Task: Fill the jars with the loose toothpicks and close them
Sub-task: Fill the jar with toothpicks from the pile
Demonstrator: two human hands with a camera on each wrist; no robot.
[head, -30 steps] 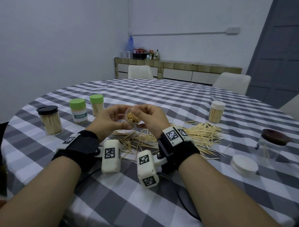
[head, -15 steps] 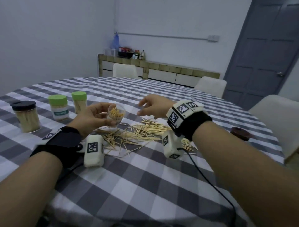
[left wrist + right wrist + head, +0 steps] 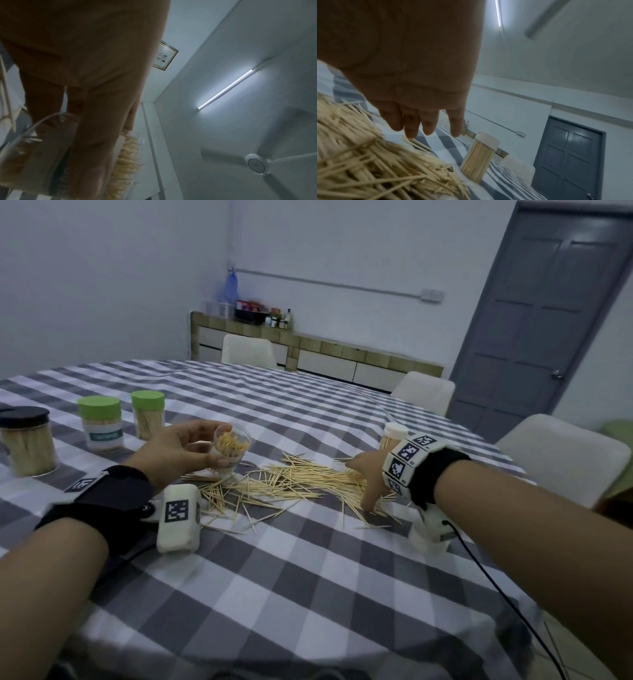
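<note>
- Holding a clear open jar (image 3: 228, 451) part-filled with toothpicks, the left hand (image 3: 174, 453) curls round it above the checked tablecloth (image 3: 308, 594).
- Right hand (image 3: 368, 474): fingers straight, reaching down onto the loose toothpicks (image 3: 301, 482), to the right of the jar.
- Far left: two green-lidded jars (image 3: 101, 422); label blurred, unreadable.
- Black-lidded jar (image 3: 27, 445) at left edge; white-lidded jar (image 3: 479, 154) beyond the right hand.

checked table (image 3: 308, 594), loose toothpicks (image 3: 301, 481), closed jars (image 3: 99, 422)
</note>
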